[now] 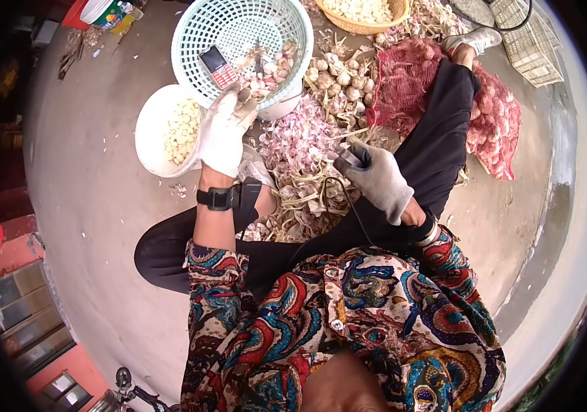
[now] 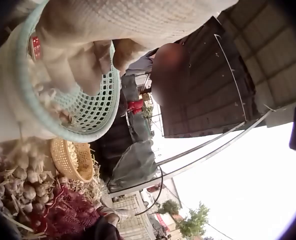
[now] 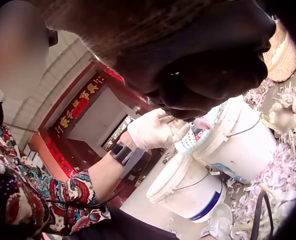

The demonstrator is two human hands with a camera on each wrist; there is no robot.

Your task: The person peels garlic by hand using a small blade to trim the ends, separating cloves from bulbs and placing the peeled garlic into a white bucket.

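My left hand [image 1: 226, 130], in a white glove, is at the near rim of a pale-green plastic basket [image 1: 187, 51]. Its fingers are relaxed over the rim in the left wrist view, near the garlic cloves [image 1: 281, 67] inside. A red-and-black mobile phone [image 1: 219, 66] lies among them. Over the garlic peelings [image 1: 304, 137], my grey-gloved right hand [image 1: 379, 180] grips a small tool with a shiny metal part [image 1: 351, 158]. Its fingers show only as a dark shape in the right wrist view. Below the left hand stands a white bucket [image 3: 185, 187] of peeled cloves [image 1: 182, 130].
Garlic bulbs [image 1: 338, 81] are heaped beyond the peelings, beside a red mesh sack [image 1: 400, 82] of garlic. A tan basket [image 1: 369, 27] of peeled cloves stands at the back. The green basket sits on another white bucket [image 3: 243, 145]. A black cord [image 1: 338, 182] crosses near the right hand.
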